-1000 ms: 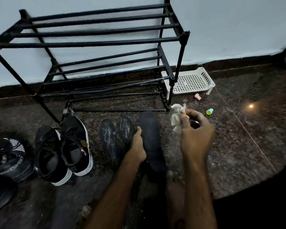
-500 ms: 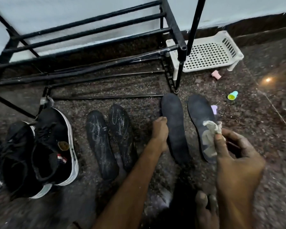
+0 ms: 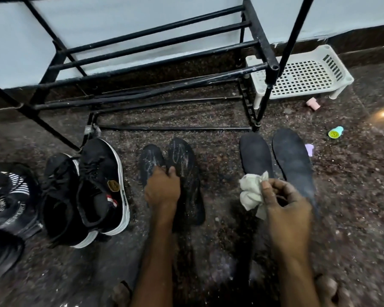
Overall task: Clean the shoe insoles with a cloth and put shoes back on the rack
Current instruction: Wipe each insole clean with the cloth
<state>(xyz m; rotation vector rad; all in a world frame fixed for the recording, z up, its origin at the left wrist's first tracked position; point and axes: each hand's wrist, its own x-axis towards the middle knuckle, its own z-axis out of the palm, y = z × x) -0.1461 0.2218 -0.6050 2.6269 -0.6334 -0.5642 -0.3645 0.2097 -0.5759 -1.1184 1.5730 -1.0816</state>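
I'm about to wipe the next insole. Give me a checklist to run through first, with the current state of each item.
1. Cloth in hand: ok. The right hand pinches it over the plain insoles.
2. Left hand on the marked insoles: ok, it rests on them. Whether it has a firm grip: cannot tell.
3. Marked insoles clean: not ok, whitish streaks show on both.
4. Plain insoles clean: cannot tell, they are dark and dimly lit.
5. Black sneakers on the shoe rack: not ok, they stand on the floor beside it.
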